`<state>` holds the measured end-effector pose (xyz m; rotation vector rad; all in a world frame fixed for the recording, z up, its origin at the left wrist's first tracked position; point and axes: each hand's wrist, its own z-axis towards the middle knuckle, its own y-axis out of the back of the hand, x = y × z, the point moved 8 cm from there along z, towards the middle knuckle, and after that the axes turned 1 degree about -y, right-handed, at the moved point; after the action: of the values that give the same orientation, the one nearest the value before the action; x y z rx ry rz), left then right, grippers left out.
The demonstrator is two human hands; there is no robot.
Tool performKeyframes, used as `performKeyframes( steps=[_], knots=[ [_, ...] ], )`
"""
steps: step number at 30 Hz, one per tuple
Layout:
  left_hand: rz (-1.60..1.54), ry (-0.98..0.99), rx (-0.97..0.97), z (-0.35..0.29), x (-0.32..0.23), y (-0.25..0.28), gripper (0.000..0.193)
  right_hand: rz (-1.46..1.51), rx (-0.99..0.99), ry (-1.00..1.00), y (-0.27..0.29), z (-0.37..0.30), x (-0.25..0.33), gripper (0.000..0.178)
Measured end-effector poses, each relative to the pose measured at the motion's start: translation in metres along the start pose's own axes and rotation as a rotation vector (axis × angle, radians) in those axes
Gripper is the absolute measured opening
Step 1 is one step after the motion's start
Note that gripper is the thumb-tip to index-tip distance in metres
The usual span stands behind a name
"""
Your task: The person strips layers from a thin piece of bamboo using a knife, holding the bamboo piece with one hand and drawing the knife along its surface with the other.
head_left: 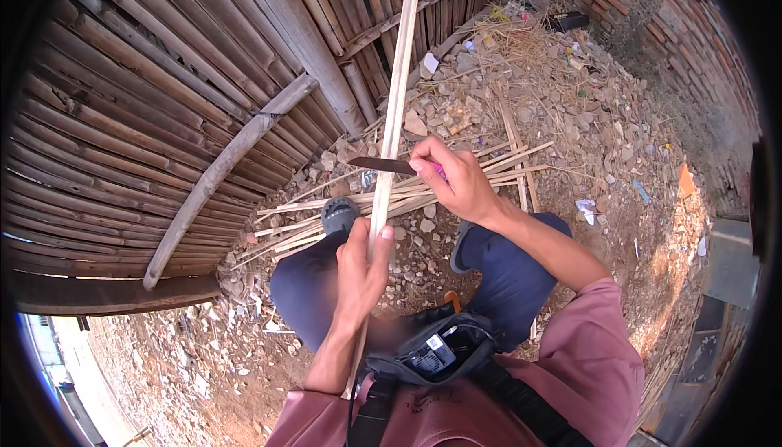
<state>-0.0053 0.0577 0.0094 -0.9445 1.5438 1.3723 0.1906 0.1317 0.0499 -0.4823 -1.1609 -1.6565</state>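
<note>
A long pale strip of split bamboo [396,101] stands up before me, its lower end running down past my left forearm. Around its lower part my left hand [362,268] is closed, thumb along the strip. My right hand [460,176] grips a knife [383,165] by its pink handle, which the fingers mostly cover. The dark blade points left and lies across the strip, seemingly against it, well above my left hand. Beyond my feet a loose pile of similar bamboo strips [318,219] lies on the ground.
A bamboo-pole wall [147,121] with a slanting log brace [212,186] rises on the left. Stones and litter [562,121] cover the dirt ground. A brick wall [684,23] stands at the far right. An open black bag [436,349] sits at my waist, between my bent legs.
</note>
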Motion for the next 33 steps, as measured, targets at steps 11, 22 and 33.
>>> performKeyframes(
  steps=[11,22,33],
  knots=[
    [-0.001,0.004,-0.003,-0.001,-0.002,0.001,0.023,-0.183,-0.060,0.114,-0.001,-0.004,0.014,0.011],
    [-0.020,-0.011,-0.029,-0.002,-0.004,0.001,0.027,-0.210,-0.120,0.243,0.000,-0.007,0.025,0.016],
    [-0.058,-0.007,-0.039,-0.002,-0.005,0.002,0.027,-0.260,-0.026,0.312,-0.009,-0.014,0.033,0.022]
  ],
)
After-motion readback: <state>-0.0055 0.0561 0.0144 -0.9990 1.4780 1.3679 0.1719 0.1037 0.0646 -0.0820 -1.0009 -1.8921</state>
